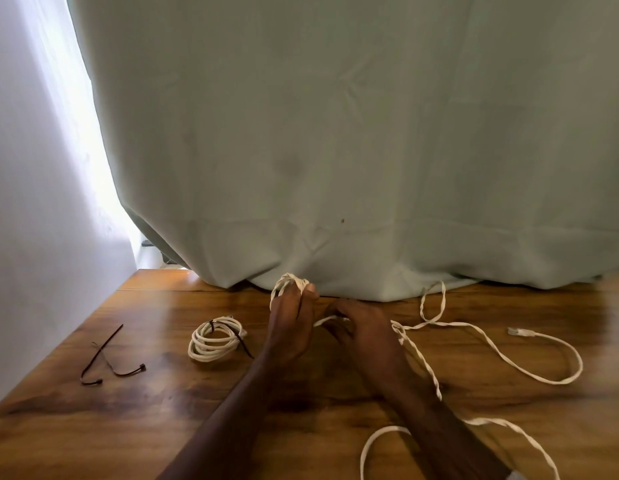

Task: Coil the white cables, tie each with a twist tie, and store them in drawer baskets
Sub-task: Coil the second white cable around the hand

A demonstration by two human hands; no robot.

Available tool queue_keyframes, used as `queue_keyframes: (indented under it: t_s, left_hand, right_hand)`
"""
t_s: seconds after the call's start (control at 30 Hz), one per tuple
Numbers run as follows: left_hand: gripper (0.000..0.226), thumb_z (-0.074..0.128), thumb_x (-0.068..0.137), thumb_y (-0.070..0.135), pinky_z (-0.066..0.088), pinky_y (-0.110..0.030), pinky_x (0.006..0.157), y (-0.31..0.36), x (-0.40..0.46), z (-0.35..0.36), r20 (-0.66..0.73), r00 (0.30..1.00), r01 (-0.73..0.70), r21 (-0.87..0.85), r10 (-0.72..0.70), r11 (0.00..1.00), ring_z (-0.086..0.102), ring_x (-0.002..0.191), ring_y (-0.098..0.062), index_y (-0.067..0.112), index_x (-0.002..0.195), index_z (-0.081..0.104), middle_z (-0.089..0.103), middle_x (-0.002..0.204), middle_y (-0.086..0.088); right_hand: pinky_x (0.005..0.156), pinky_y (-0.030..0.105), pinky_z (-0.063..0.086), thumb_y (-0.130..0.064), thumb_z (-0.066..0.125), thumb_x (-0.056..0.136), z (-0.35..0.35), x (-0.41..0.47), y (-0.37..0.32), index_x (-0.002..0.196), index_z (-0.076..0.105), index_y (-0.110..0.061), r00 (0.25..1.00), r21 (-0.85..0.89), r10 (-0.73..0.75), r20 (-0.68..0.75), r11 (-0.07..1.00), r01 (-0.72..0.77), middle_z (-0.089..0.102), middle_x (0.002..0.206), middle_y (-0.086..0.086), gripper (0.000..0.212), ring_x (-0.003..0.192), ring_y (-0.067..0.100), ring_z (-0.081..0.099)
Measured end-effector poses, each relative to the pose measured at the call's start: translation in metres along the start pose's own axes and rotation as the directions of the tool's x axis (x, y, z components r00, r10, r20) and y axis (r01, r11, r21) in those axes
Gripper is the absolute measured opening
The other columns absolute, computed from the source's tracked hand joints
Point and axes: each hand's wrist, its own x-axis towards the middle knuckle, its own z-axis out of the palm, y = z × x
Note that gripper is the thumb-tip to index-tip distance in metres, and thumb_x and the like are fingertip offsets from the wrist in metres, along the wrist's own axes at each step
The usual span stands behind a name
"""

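Left hand [289, 327] grips the growing coil [290, 284], right hand [358, 329] pinches the loose white cable [491, 344] feeding it, rest trailing off to the right. Left of the hands: one tied coil [215, 339] done, spare twist ties [109, 358] waiting. No baskets in view, so prob under halfway imo.

loose white flat cable [540, 372]: 5 o'clock loop cut by bottom edge; wooden table's [162, 427] far edge hidden under pale green curtain [336, 133].

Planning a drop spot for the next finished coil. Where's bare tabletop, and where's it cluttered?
Free: the wooden table near edge, below the loose black ties and tied coil; also the strip between those two. Crowded: right of the right hand, where loose white cable loops across. The left hand holds a part-wound coil.
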Motion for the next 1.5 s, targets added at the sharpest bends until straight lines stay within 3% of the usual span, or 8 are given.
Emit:
queue_keyframes:
  t_s: [0.13, 0.47, 0.7, 0.97, 1.13, 1.27, 1.33, 1.5]
  left_hand:
    - [0.042, 0.042, 0.098, 0.042, 0.044, -0.052, 0.069, 0.004, 0.000, 0.002, 0.098, 0.994, -0.061, 0.091, 0.052, 0.994, 0.053, 0.068, -0.025, 0.015, 0.067, 0.051, 0.052, 0.067, -0.002]
    - [0.041, 0.043, 0.107, 0.023, 0.034, -0.019, 0.053, 0.010, -0.002, -0.006, 0.443, 0.885, 0.126, 0.068, -0.144, 0.990, 0.045, 0.051, -0.004, 0.010, 0.071, 0.057, 0.051, 0.059, 0.006]
    - [0.048, 0.035, 0.109, 0.026, 0.032, -0.021, 0.040, 0.021, -0.006, -0.010, 0.528, 0.820, 0.277, -0.026, -0.222, 0.961, 0.040, 0.040, -0.008, -0.010, 0.085, 0.055, 0.045, 0.055, -0.002]
    - [0.043, 0.038, 0.108, 0.037, 0.032, -0.023, 0.043, 0.020, -0.004, -0.018, 0.640, 0.727, 0.375, -0.066, -0.249, 0.925, 0.038, 0.044, -0.015, 0.006, 0.085, 0.055, 0.046, 0.057, -0.005]
    - [0.049, 0.041, 0.106, 0.037, 0.027, -0.027, 0.045, 0.014, 0.008, -0.021, 0.352, 0.872, 0.428, -0.215, -0.339, 0.878, 0.031, 0.043, -0.016, 0.014, 0.064, 0.048, 0.037, 0.052, -0.002]
    - [0.054, 0.038, 0.107, 0.035, 0.031, -0.024, 0.040, 0.006, 0.012, -0.031, 0.193, 0.908, 0.416, -0.286, -0.373, 0.863, 0.034, 0.040, -0.016, 0.011, 0.059, 0.043, 0.036, 0.048, -0.005]
    - [0.055, 0.038, 0.108, 0.036, 0.032, -0.024, 0.039, 0.005, 0.012, -0.032, 0.166, 0.907, 0.421, -0.295, -0.388, 0.858, 0.035, 0.039, -0.014, 0.010, 0.060, 0.043, 0.037, 0.047, -0.004]
    - [0.059, 0.034, 0.109, 0.035, 0.033, -0.025, 0.038, 0.007, 0.012, -0.029, 0.170, 0.916, 0.397, -0.280, -0.362, 0.874, 0.035, 0.038, -0.016, 0.009, 0.056, 0.041, 0.038, 0.045, -0.007]
  right_hand:
    - [0.077, 0.020, 0.044, -0.034, 0.056, 0.095, -0.002, 0.001, 0.001, 0.102, 0.074, -0.022, 0.996, 0.007, -0.030, -0.085, 1.000, 0.030, 0.073, 0.094, -0.004, 0.024, 0.085, 0.009, 0.062]
    - [0.072, 0.038, 0.051, -0.027, 0.044, 0.086, -0.006, 0.012, 0.008, 0.088, 0.075, -0.023, 0.990, -0.566, -0.117, -0.072, 0.823, 0.056, 0.068, 0.094, 0.000, 0.031, 0.085, 0.026, 0.063]
    - [0.056, 0.031, 0.049, -0.011, 0.080, 0.077, -0.005, 0.008, 0.003, 0.089, 0.067, -0.015, 0.980, -0.408, -0.075, -0.185, 0.913, -0.007, 0.065, 0.066, 0.006, 0.017, 0.061, 0.029, 0.062]
    - [0.060, 0.035, 0.047, -0.025, 0.065, 0.085, -0.006, 0.011, 0.014, 0.082, 0.065, -0.017, 0.973, -0.410, -0.149, -0.178, 0.910, 0.065, 0.068, 0.073, 0.002, 0.008, 0.066, 0.026, 0.063]
    - [0.075, 0.039, 0.045, -0.042, 0.078, 0.080, -0.020, 0.009, 0.021, 0.091, 0.067, -0.025, 0.990, -0.425, -0.057, -0.130, 0.905, -0.004, 0.070, 0.091, -0.005, 0.023, 0.087, 0.023, 0.062]
    - [0.076, 0.037, 0.045, -0.036, 0.066, 0.088, -0.032, 0.010, 0.021, 0.093, 0.068, -0.019, 0.967, -0.338, -0.063, -0.247, 0.941, -0.025, 0.069, 0.093, -0.001, 0.018, 0.087, 0.024, 0.063]
    - [0.077, 0.037, 0.045, -0.052, 0.058, 0.088, -0.038, 0.010, 0.019, 0.094, 0.067, -0.022, 0.972, -0.327, 0.019, -0.236, 0.940, -0.098, 0.069, 0.093, -0.004, 0.032, 0.089, 0.022, 0.063]
    - [0.100, 0.046, 0.041, -0.083, 0.051, 0.077, -0.047, 0.003, 0.023, 0.129, 0.054, -0.042, 0.928, -0.540, 0.332, 0.167, 0.818, -0.196, 0.058, 0.131, -0.008, 0.066, 0.125, 0.021, 0.050]
